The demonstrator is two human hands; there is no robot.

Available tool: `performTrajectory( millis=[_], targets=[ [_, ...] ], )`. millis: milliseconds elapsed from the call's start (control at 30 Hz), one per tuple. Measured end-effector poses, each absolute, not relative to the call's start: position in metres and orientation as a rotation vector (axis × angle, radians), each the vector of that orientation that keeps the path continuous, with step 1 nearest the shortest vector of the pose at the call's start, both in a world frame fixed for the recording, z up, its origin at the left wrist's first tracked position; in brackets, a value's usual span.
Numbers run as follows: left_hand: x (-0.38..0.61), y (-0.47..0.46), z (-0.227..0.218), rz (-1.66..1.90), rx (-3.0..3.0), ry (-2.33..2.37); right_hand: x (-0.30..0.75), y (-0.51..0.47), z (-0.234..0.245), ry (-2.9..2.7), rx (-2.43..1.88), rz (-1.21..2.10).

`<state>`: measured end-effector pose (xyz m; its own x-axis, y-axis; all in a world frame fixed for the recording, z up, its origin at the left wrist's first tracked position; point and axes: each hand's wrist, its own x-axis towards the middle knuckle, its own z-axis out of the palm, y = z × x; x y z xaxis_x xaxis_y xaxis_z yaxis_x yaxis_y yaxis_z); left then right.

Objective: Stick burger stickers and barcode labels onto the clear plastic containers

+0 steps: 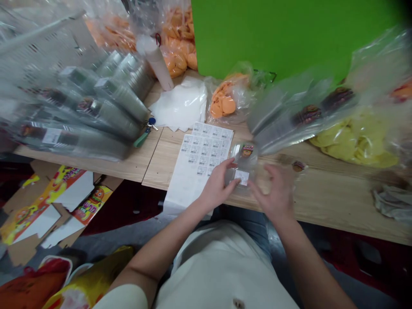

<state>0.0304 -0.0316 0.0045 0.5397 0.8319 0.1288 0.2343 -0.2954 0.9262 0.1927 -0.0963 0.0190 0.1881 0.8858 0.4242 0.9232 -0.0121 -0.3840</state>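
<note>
A small clear plastic package lies in front of me, with a burger picture near its top and a white printed label near its bottom. My left hand has closed on its left edge, the thumb resting at the label. To the right, my right hand is open and slightly blurred, with thumb and fingers apart near the package's right edge. Beneath and left of the package is a sheet of printed labels, and part of its backing is bare white.
Stacked clear packages fill the left side, and more stand at the right. Orange pieces in a bag, a bag of yellow pieces, a white bottle and keys are on the table. Flattened cartons lie below left.
</note>
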Motion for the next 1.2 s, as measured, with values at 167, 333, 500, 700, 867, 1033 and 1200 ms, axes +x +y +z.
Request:
performTrajectory(
  millis=[167, 333, 500, 700, 867, 1033, 1200],
  targets=[
    [0.004, -0.031, 0.029, 0.814, 1.439, 1.183, 0.187, -0.097, 0.024, -1.864, -1.698, 0.069],
    [0.005, -0.041, 0.054, 0.422, 0.757, 0.761, 0.182, -0.116, 0.042, -1.946, -1.525, 0.031],
    [0.03, -0.055, 0.047, 0.359, 1.052, 0.762, 0.206, -0.155, 0.039, -1.971, -1.585, -0.14],
    [-0.031, -0.006, 0.008, 0.786, 1.832, 1.696, 0.284, -0.176, -0.004, -1.858, -1.928, -0.369],
    [-0.086, 0.022, -0.019, 0.369, 1.99, 1.964, 0.282, -0.156, -0.007, -1.843, -1.965, -0.401],
    [-0.088, 0.022, -0.024, 0.445, 1.92, 2.05, 0.15, -0.091, 0.021, -1.989, -1.543, 0.163],
    [-0.099, 0.031, -0.021, 0.524, 1.891, 2.082, 0.037, -0.049, -0.018, -2.085, -1.619, 0.445]
  ],
)
